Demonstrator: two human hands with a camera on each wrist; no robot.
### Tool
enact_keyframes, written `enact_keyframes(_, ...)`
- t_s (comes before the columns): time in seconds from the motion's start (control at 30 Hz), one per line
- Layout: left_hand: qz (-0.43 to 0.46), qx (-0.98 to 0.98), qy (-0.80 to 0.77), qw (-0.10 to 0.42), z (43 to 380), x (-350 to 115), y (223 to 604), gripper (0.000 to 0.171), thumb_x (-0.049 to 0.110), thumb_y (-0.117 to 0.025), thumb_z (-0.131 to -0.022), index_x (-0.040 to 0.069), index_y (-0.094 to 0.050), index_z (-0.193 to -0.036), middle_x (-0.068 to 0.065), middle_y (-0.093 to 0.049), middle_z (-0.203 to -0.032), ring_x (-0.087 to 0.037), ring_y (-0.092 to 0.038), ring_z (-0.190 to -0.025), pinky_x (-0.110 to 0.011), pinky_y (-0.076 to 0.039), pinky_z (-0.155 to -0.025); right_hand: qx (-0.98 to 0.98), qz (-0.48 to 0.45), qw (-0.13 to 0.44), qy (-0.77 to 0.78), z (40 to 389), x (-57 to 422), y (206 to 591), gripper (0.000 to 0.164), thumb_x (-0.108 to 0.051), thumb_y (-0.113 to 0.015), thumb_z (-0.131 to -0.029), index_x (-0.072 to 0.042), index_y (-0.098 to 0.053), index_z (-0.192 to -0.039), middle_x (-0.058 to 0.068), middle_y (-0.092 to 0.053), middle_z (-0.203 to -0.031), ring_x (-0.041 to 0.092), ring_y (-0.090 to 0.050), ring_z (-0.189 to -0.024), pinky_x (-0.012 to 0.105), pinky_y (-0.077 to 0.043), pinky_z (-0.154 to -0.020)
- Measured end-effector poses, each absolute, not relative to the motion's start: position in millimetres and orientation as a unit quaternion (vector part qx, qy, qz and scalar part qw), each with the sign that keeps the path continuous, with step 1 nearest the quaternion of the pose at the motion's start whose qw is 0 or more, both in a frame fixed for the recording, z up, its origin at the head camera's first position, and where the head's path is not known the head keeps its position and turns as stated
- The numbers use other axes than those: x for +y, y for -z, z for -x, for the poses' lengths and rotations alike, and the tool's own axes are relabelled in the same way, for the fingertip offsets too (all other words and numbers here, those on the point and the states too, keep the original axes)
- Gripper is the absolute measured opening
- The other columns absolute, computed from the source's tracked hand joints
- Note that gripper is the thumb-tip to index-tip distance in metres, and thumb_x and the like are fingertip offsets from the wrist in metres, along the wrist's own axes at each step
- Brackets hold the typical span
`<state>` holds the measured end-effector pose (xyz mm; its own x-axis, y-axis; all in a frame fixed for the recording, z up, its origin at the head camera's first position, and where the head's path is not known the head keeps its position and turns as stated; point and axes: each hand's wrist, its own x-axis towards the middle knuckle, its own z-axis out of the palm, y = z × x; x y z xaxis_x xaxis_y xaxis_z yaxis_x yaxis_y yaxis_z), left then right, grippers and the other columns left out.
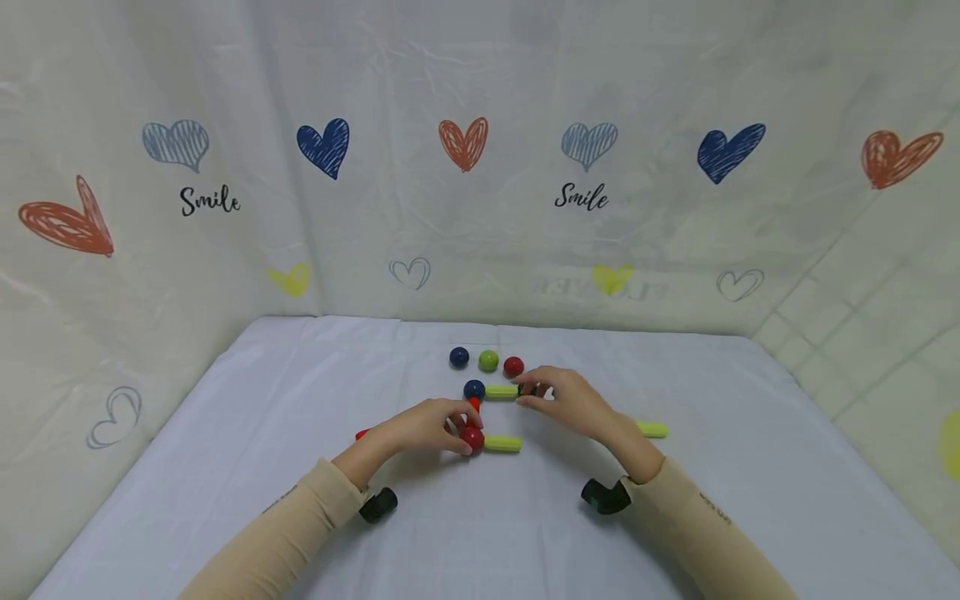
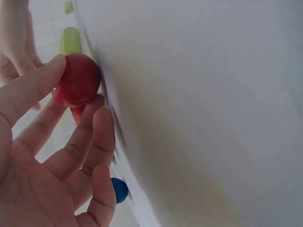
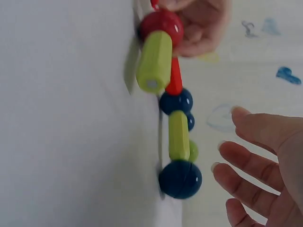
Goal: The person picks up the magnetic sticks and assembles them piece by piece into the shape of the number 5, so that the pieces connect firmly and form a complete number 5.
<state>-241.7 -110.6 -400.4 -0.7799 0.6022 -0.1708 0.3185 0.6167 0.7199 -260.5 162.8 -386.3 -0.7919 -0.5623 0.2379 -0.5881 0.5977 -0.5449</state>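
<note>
My left hand (image 1: 435,425) pinches a red ball (image 2: 78,80) between thumb and fingers, low over the white table. A yellow-green stick (image 1: 502,444) juts rightward from that ball. From the same ball a red stick (image 3: 174,78) leads away to a dark blue ball (image 1: 474,390). Another yellow-green stick (image 3: 178,136) joins this blue ball to a second dark blue ball (image 3: 180,179). My right hand (image 1: 566,402) hovers beside that second ball, fingers spread and relaxed. In the right wrist view a gap shows between its fingertips and the ball.
Behind the joined pieces lie a loose dark blue ball (image 1: 459,357), a green ball (image 1: 488,360) and a red ball (image 1: 513,367). One yellow-green stick (image 1: 652,430) lies beyond the right forearm. A red piece (image 1: 362,434) peeks out by the left wrist. A heart-printed curtain (image 1: 510,233) hangs behind the table.
</note>
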Motion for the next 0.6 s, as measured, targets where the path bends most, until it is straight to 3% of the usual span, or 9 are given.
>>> enact_keyframes(0.1,-0.261,0.875,-0.353,0.205,242,-110,400,0.029,0.013,-0.078,-0.092,0.017,-0.068,-0.119,-0.002,-0.066,-0.108,-0.02,-0.06,-0.102,-0.041,-0.05,-0.089,-0.901,-0.285,0.028,-0.327,270,165,387,0.03,-0.015,-0.075,-0.095,-0.005,-0.072,-0.123,-0.001,-0.07,-0.1,0.017,-0.062,-0.087,0.033,-0.052,-0.074)
enact_keyframes(0.33,-0.262,0.876,-0.348,0.206,244,-111,402,0.029,0.014,-0.078,-0.092,0.017,-0.068,-0.119,-0.003,-0.066,-0.109,-0.021,-0.059,-0.102,-0.04,-0.05,-0.089,-0.913,-0.228,0.021,-0.338,293,165,396,0.033,-0.018,-0.071,-0.098,-0.004,-0.069,-0.128,0.006,-0.067,-0.099,0.024,-0.062,-0.091,0.037,-0.053,-0.077)
enact_keyframes(0.6,-0.255,0.876,-0.35,0.211,245,-111,403,0.029,0.015,-0.078,-0.092,0.02,-0.068,-0.12,-0.001,-0.065,-0.109,-0.02,-0.058,-0.104,-0.041,-0.051,-0.09,-0.917,-0.179,0.009,-0.357,313,160,411,0.033,-0.022,-0.072,-0.098,-0.009,-0.07,-0.128,0.007,-0.065,-0.099,0.024,-0.059,-0.089,0.033,-0.05,-0.07)
